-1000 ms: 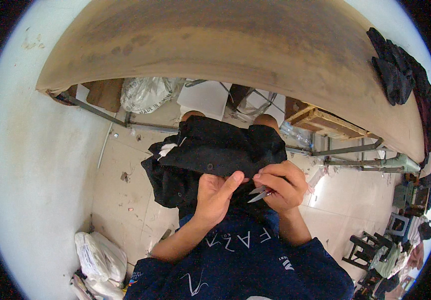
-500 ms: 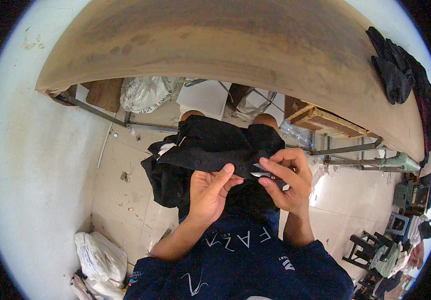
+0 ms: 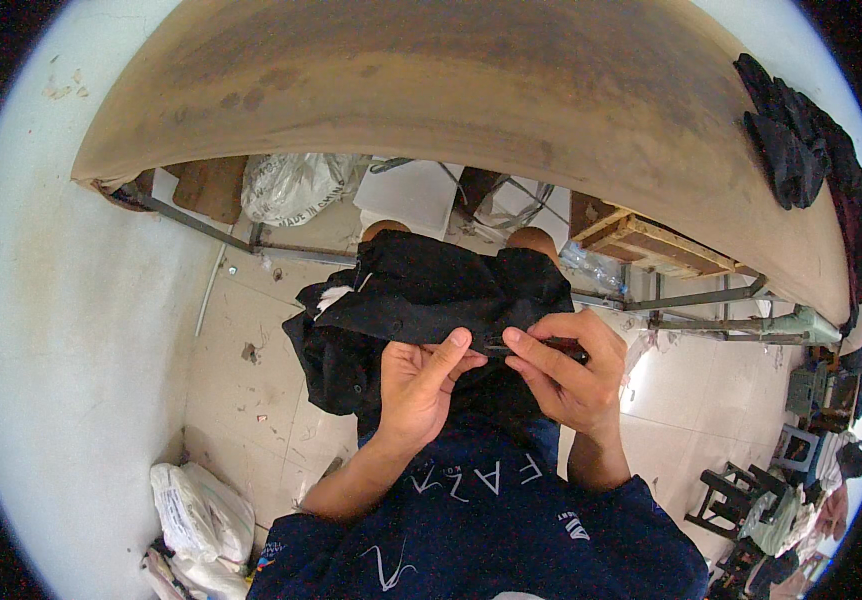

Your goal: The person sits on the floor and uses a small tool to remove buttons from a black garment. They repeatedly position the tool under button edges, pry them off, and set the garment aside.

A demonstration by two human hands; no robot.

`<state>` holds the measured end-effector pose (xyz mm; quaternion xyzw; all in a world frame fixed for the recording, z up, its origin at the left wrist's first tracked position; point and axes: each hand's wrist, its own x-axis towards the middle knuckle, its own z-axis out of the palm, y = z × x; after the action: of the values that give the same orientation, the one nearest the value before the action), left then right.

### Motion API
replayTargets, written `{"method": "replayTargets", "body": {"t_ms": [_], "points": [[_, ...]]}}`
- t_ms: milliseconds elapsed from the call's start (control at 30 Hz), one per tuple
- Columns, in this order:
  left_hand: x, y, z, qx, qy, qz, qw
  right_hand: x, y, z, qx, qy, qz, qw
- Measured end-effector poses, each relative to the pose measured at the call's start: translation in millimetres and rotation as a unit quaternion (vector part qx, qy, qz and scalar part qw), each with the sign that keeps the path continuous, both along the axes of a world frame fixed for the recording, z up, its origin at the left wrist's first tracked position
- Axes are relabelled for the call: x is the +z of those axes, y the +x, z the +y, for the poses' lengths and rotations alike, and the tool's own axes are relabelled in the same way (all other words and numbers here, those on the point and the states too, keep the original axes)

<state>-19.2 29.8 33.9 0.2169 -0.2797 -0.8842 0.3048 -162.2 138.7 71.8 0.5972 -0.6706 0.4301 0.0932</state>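
A black garment [image 3: 421,275] with small dark buttons along one edge lies bunched across my lap. My left hand [image 3: 419,392] is closed on that edge, thumb on top and fingers beneath the cloth. In my right hand [image 3: 579,378] is a small pair of thread snips [image 3: 496,342]. Their tips lie at the edge of the garment just right of my left thumb, and a dark end sticks out behind my right fingers. My fingers cover most of the snips. The thumb and forefinger press together over the blades.
Ahead stands a table with a stained brown cloth cover [image 3: 431,90], dark clothes [image 3: 786,150] at its right end. Beneath it are a plastic bag [image 3: 296,188], a wooden crate [image 3: 651,245] and metal legs. White sacks [image 3: 201,515] sit lower left; a dark stool [image 3: 731,505] stands lower right.
My right hand has moved slightly left, closer to my left thumb. The snips' blades, spread apart before, are now closed at the garment's edge. My left hand has stayed in place.
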Motion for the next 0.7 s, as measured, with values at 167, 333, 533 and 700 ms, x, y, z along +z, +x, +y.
{"method": "replayTargets", "body": {"t_ms": [167,333,533,700], "points": [[-2.5,0.6,-0.9,-0.007,-0.015,-0.001,1.0,2.5,0.0,0.5,0.002,0.008,0.007,1.0],[-2.5,1.0,0.2,-0.009,-0.028,-0.003,1.0,-0.1,1.2,-1.1,0.006,0.008,0.001,1.0],[-4.8,2.1,-1.0,-0.012,-0.029,0.0,1.0,-1.0,0.7,1.0,-0.004,0.0,-0.075,0.997],[-4.2,4.1,-5.3,-0.018,0.015,0.014,1.0,-1.2,-0.4,3.6,-0.047,-0.009,-0.182,0.982]]}}
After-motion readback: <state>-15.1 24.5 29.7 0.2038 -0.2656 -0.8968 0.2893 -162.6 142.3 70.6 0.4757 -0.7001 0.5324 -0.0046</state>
